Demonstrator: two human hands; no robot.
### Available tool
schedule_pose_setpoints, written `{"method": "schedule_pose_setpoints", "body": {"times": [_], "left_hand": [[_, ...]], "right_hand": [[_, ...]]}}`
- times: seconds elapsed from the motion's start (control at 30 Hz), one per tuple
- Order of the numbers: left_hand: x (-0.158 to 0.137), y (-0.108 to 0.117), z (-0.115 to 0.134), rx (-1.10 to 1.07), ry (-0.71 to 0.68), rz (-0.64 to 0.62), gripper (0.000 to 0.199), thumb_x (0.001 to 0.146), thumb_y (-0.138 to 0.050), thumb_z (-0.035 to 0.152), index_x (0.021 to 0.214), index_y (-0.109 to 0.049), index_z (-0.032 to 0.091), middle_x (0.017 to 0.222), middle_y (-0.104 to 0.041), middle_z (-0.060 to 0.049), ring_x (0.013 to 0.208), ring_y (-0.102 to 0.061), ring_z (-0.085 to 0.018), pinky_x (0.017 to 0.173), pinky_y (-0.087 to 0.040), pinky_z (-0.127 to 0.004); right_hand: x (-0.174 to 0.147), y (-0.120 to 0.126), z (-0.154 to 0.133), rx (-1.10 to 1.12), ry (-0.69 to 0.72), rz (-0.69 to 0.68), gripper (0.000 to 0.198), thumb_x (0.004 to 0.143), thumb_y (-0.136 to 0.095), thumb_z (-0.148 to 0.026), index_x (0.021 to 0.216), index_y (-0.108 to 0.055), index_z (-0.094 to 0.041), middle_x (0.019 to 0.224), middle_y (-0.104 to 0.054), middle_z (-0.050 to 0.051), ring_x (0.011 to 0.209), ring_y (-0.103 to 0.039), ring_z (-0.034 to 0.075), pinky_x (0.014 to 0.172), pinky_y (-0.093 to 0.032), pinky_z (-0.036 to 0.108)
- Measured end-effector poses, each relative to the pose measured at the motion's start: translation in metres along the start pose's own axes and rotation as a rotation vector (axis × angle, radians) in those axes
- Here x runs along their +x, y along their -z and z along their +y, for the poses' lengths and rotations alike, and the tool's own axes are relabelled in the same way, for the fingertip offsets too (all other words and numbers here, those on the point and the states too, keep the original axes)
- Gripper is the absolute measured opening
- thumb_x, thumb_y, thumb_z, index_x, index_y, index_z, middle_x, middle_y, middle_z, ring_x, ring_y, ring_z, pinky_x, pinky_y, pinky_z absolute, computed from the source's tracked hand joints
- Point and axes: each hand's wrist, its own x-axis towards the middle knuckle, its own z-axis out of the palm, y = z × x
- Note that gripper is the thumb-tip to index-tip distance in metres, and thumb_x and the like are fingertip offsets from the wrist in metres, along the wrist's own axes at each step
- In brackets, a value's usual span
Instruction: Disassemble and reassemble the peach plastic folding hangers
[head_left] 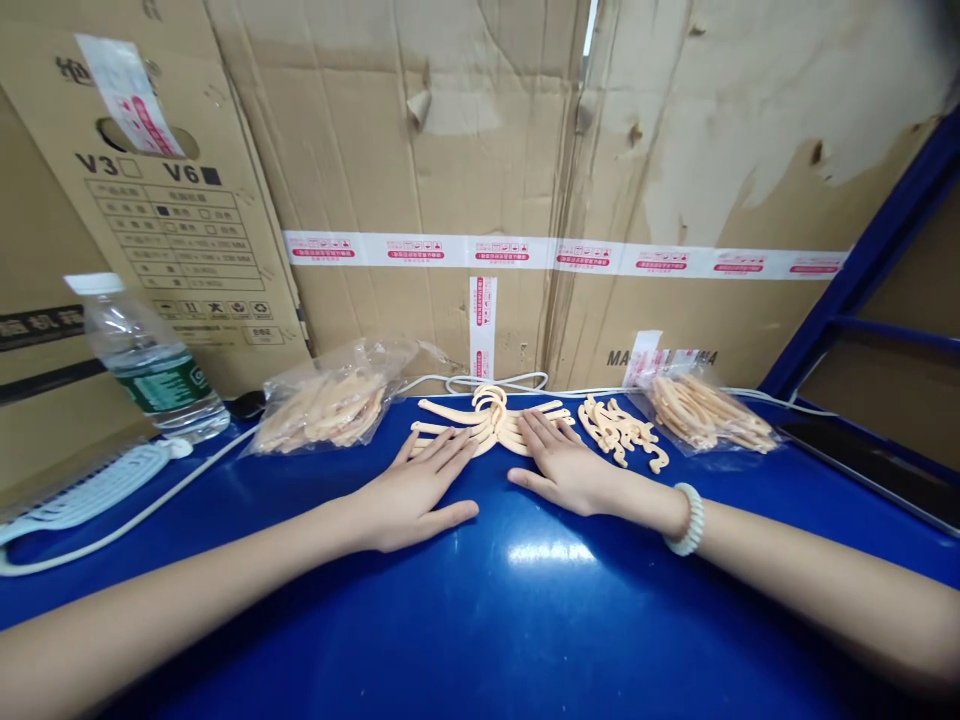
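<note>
Pressing flat on the hangers (pixel 491 425), both hands: left hand (pixel 409 490) on the left arms, fingers a bit spread, thumb out on the table (pixel 480 620); right hand (pixel 577 465) on the right arms, fingers nearly together, thumb apart. Neither grips anything. Hangers lie fanned mid-table, hook ends toward the cardboard (pixel 420 170). Loose hooks (pixel 619 430) just beyond the right hand, a left bag (pixel 330 405) and a right bag (pixel 709 410) of peach pieces outside. Carton (pixel 172 240), left: "V3" box unfilled, "V6" box filled black, spec grid under, mostly Chinese, blurred. Cardboard low right: "MA…NA", middle covered by tape. Long white tape (pixel 525 250): red print and icons, too small to read. Bottle (pixel 161 370): green label, illegible. Brush (pixel 97 490) near it.
</note>
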Motion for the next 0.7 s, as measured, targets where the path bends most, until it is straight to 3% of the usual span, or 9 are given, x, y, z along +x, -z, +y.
{"method": "schedule_pose_setpoints", "body": {"times": [0.07, 0.13, 0.2, 0.27, 0.33, 0.5, 0.7], "left_hand": [[-0.002, -0.004, 0.001, 0.024, 0.002, 0.047, 0.072, 0.097, -0.028, 0.061, 0.154, -0.014, 0.018, 0.159, -0.017, -0.013, 0.147, -0.014, -0.033, 0.116, -0.007, -0.061], [-0.005, -0.007, 0.002, 0.055, 0.001, 0.105, 0.071, 0.097, -0.03, 0.059, 0.154, -0.016, 0.018, 0.159, -0.019, -0.013, 0.147, -0.016, -0.033, 0.116, -0.008, -0.061], [-0.008, -0.011, 0.003, 0.084, -0.008, 0.157, 0.069, 0.097, -0.033, 0.057, 0.153, -0.021, 0.018, 0.158, -0.023, -0.013, 0.146, -0.018, -0.033, 0.116, -0.01, -0.061], [-0.01, -0.013, 0.003, 0.102, -0.016, 0.209, 0.065, 0.097, -0.037, 0.054, 0.15, -0.029, 0.018, 0.157, -0.028, -0.013, 0.146, -0.022, -0.033, 0.116, -0.013, -0.061], [-0.012, -0.015, 0.002, 0.106, -0.018, 0.264, 0.06, 0.097, -0.041, 0.05, 0.148, -0.033, 0.019, 0.155, -0.033, -0.012, 0.144, -0.026, -0.033, 0.116, -0.016, -0.061], [-0.014, -0.016, 0.002, 0.078, -0.063, 0.361, 0.044, 0.095, -0.049, 0.034, 0.138, -0.044, 0.023, 0.147, -0.047, -0.01, 0.139, -0.036, -0.03, 0.116, -0.017, -0.059], [-0.015, -0.015, 0.002, 0.061, -0.134, 0.384, 0.031, 0.093, -0.049, 0.023, 0.124, -0.054, 0.023, 0.138, -0.055, -0.009, 0.133, -0.043, -0.026, 0.115, -0.017, -0.057]], "right_hand": [[-0.006, 0.003, -0.002, 0.018, 0.029, 0.094, 0.077, 0.097, -0.036, -0.058, 0.149, -0.028, -0.003, 0.152, -0.029, 0.025, 0.143, -0.021, 0.038, 0.114, -0.02, 0.058], [-0.018, 0.007, -0.01, 0.051, 0.133, 0.228, 0.055, 0.099, -0.04, -0.041, 0.142, -0.04, -0.008, 0.147, -0.04, 0.022, 0.137, -0.032, 0.035, 0.11, -0.027, 0.055], [-0.035, 0.011, -0.022, 0.138, 0.282, 0.303, 0.032, 0.097, -0.04, -0.022, 0.122, -0.056, -0.012, 0.126, -0.057, 0.017, 0.12, -0.048, 0.029, 0.101, -0.037, 0.047], [-0.051, 0.013, -0.037, 0.27, 0.351, 0.266, 0.021, 0.092, -0.041, -0.013, 0.092, -0.062, -0.017, 0.092, -0.066, 0.009, 0.093, -0.056, 0.022, 0.087, -0.043, 0.039], [-0.062, 0.01, -0.047, 0.448, 0.354, 0.232, 0.018, 0.088, -0.046, -0.011, 0.08, -0.06, -0.017, 0.077, -0.065, 0.004, 0.078, -0.055, 0.018, 0.077, -0.043, 0.032], [-0.063, -0.006, -0.044, 0.954, 0.137, 0.162, 0.019, 0.091, -0.054, -0.021, 0.08, -0.069, -0.015, 0.076, -0.068, 0.005, 0.071, -0.06, 0.014, 0.066, -0.044, 0.024], [-0.054, -0.01, -0.031, 1.248, -0.061, 0.089, 0.02, 0.079, -0.075, -0.033, 0.072, -0.071, -0.014, 0.07, -0.069, 0.003, 0.063, -0.057, 0.011, 0.06, -0.043, 0.021]]}}
